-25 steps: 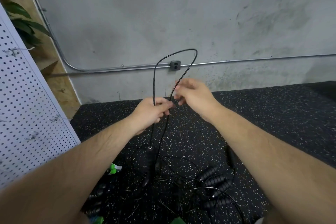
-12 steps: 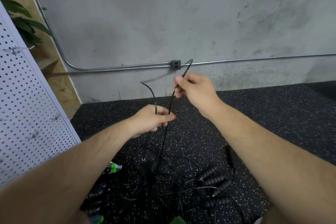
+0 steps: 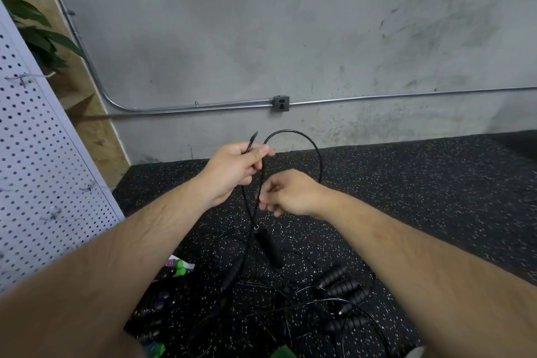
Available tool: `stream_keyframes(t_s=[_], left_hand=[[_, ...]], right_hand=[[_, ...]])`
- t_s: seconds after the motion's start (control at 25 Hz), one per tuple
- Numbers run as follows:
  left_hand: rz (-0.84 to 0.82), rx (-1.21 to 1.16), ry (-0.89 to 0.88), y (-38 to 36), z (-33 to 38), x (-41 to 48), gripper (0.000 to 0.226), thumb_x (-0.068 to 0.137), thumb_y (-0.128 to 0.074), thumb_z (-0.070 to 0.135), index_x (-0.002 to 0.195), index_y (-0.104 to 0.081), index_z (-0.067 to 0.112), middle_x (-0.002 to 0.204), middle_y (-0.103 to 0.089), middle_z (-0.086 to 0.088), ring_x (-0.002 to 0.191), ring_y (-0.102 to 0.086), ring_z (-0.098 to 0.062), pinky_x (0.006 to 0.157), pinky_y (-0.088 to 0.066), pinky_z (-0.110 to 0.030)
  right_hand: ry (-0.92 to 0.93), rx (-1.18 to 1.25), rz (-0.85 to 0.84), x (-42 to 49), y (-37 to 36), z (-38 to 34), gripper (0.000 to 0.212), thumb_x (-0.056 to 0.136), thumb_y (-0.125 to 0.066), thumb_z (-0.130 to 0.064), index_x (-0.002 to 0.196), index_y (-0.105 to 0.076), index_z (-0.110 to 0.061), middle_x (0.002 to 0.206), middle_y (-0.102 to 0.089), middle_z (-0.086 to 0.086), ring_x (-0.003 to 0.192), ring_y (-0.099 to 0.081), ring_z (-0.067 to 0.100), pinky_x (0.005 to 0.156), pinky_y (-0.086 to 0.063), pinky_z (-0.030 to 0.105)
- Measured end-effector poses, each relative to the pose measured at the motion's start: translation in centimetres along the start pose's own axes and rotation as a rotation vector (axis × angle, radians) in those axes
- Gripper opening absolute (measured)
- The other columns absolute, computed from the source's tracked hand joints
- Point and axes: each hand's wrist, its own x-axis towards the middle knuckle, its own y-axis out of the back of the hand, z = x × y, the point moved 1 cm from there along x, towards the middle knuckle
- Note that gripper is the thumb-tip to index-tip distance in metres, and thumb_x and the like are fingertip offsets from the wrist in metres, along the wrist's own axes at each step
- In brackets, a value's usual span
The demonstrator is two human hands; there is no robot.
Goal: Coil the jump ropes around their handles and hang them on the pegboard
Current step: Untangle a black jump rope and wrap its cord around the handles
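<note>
Item: black jump rope point(image 3: 319, 154), thin cord, likely light and springy; my left hand point(image 3: 232, 171) clenches its strands, my right hand point(image 3: 287, 193) pinches lower; best held by the dangling handle point(image 3: 268, 245).

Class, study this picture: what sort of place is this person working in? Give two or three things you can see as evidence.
Most likely a gym or training room: speckled black rubber flooring, a heap of jump ropes lying on it, and a white pegboard with hooks beside the concrete wall.
</note>
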Motion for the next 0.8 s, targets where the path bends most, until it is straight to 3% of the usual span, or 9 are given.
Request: stream_keyframes(t_s=[0.12, 0.24, 0.32, 0.48, 0.56, 0.64, 0.72, 0.8], left_hand=[[-0.006, -0.026, 0.001, -0.2, -0.1, -0.2, 0.020, 0.101, -0.059, 0.020, 0.105, -0.072, 0.006, 0.063, -0.048, 0.005, 0.054, -0.024, -0.011, 0.052, -0.015, -0.028], [0.012, -0.053, -0.013, -0.3, -0.2, 0.0, 0.022, 0.102, -0.059, 0.020, 0.108, -0.071, 0.004, 0.064, -0.048, 0.004, 0.056, -0.025, -0.011, 0.049, -0.018, -0.025], [0.010, -0.060, -0.009, -0.1, -0.4, 0.2, 0.022, 0.101, -0.060, 0.022, 0.110, -0.072, 0.006, 0.066, -0.048, 0.004, 0.056, -0.026, -0.011, 0.047, -0.020, -0.023], [-0.086, -0.011, 0.056, 0.5, -1.1, 0.0, 0.031, 0.093, -0.065, 0.037, 0.091, -0.067, 0.007, 0.067, -0.046, 0.001, 0.054, -0.030, -0.009, 0.046, -0.022, -0.022], [-0.168, 0.100, 0.112, 0.5, -1.7, -0.3, 0.037, 0.091, -0.066, 0.041, 0.100, -0.070, 0.005, 0.068, -0.047, 0.003, 0.055, -0.034, -0.009, 0.048, -0.025, -0.023], [-0.169, 0.228, 0.136, 0.2, -2.2, -0.4, 0.022, 0.096, -0.066, 0.034, 0.102, -0.076, 0.015, 0.066, -0.047, 0.006, 0.055, -0.035, -0.008, 0.050, -0.028, -0.022], [-0.120, 0.229, 0.119, -0.1, -2.3, -0.2, 0.017, 0.099, -0.064, 0.028, 0.095, -0.077, 0.018, 0.065, -0.046, 0.006, 0.052, -0.032, -0.008, 0.050, -0.027, -0.023], [-0.102, 0.164, 0.086, -0.4, -2.0, 0.1, 0.019, 0.100, -0.062, 0.027, 0.100, -0.074, 0.013, 0.068, -0.046, 0.002, 0.055, -0.033, -0.009, 0.051, -0.026, -0.023]], right_hand=[[0.041, 0.087, 0.085, -0.1, 1.1, -1.1, 0.008, 0.092, -0.067, -0.015, 0.098, -0.067, -0.010, 0.084, -0.072, 0.004, 0.066, -0.065, 0.014, 0.070, -0.059, 0.033], [-0.016, -0.001, -0.066, -0.4, 0.3, -1.0, 0.011, 0.094, -0.070, -0.024, 0.098, -0.066, -0.014, 0.090, -0.075, 0.006, 0.068, -0.067, 0.012, 0.069, -0.058, 0.028], [-0.036, -0.064, -0.059, -0.5, -0.3, -1.0, 0.016, 0.099, -0.062, -0.028, 0.094, -0.066, -0.013, 0.090, -0.076, 0.005, 0.065, -0.067, 0.011, 0.070, -0.057, 0.028], [0.030, 0.207, 0.300, -0.8, 2.8, -2.5, 0.019, 0.103, -0.054, -0.026, 0.100, -0.063, -0.009, 0.080, -0.076, 0.003, 0.066, -0.072, 0.014, 0.072, -0.061, 0.030], [0.079, 0.451, 0.512, -1.1, 5.0, -2.9, 0.021, 0.104, -0.053, -0.020, 0.104, -0.061, 0.000, 0.080, -0.073, 0.006, 0.064, -0.071, 0.013, 0.066, -0.061, 0.025], [0.109, 0.737, 0.640, -1.3, 6.6, -2.5, 0.021, 0.103, -0.054, -0.016, 0.106, -0.059, 0.005, 0.084, -0.070, 0.010, 0.067, -0.070, 0.014, 0.064, -0.060, 0.026], [0.075, 0.851, 0.591, -1.2, 6.9, -2.1, 0.019, 0.101, -0.058, -0.016, 0.106, -0.060, 0.002, 0.092, -0.070, 0.011, 0.076, -0.070, 0.019, 0.071, -0.061, 0.031], [0.008, 0.727, 0.414, -1.0, 5.6, -1.5, 0.017, 0.097, -0.063, -0.015, 0.105, -0.065, -0.001, 0.095, -0.072, 0.011, 0.081, -0.068, 0.023, 0.080, -0.059, 0.037]])
